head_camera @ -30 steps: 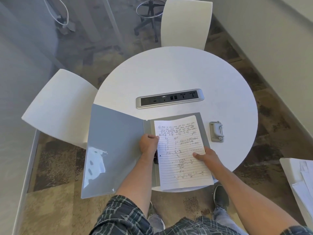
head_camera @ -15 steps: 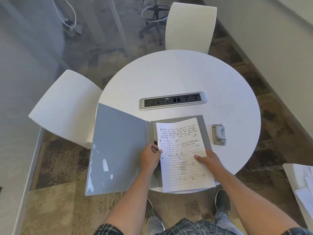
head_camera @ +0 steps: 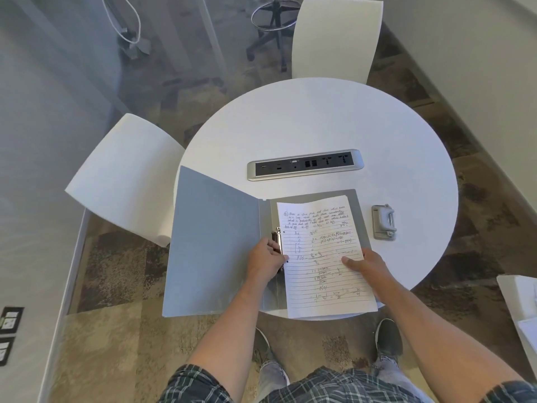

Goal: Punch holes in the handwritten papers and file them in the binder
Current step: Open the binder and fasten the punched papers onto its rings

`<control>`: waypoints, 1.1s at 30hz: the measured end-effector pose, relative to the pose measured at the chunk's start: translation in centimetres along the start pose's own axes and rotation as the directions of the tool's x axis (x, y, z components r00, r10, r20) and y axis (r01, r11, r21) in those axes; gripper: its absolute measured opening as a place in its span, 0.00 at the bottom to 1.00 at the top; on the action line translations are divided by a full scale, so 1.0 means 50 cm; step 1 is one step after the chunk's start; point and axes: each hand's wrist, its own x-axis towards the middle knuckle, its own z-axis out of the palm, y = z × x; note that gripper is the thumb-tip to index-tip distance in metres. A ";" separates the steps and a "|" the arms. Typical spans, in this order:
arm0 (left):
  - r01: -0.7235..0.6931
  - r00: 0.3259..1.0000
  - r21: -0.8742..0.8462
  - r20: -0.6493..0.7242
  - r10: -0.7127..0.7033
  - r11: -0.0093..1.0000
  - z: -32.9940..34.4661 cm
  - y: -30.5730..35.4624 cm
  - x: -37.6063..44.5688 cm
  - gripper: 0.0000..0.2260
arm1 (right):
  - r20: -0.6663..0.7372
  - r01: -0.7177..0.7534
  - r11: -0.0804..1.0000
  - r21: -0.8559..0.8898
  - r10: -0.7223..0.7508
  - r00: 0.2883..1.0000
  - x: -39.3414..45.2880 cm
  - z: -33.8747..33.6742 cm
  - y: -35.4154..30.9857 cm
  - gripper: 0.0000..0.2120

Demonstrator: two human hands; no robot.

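Note:
A grey binder [head_camera: 215, 242] lies open at the near edge of the round white table [head_camera: 305, 117], its left cover hanging past the rim. A stack of handwritten lined papers [head_camera: 322, 228] rests on its right half. My left hand [head_camera: 266, 261] sits at the spine, fingers curled around the metal ring clip [head_camera: 277, 237], whose top end shows above the hand. My right hand [head_camera: 367, 264] holds the papers' right edge, thumb on top of the sheet. A small grey hole punch [head_camera: 384, 221] stands on the table to the right of the binder, apart from both hands.
A recessed socket strip [head_camera: 305, 164] lies across the table's middle, just beyond the binder. White chairs stand at the left [head_camera: 125, 175] and far side [head_camera: 337, 36]. A white surface with more paper [head_camera: 520, 301] shows at the right edge. My feet are under the table's near rim.
My left hand has slid slightly toward me along the spine, uncovering the top of the ring clip. My right hand stays on the papers' edge. The view has shifted a little.

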 end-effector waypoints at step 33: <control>-0.064 0.998 0.316 0.018 0.062 0.946 0.014 0.011 0.022 0.05 | -0.023 0.005 1.000 0.029 -0.005 1.000 0.017 -0.003 0.015 0.12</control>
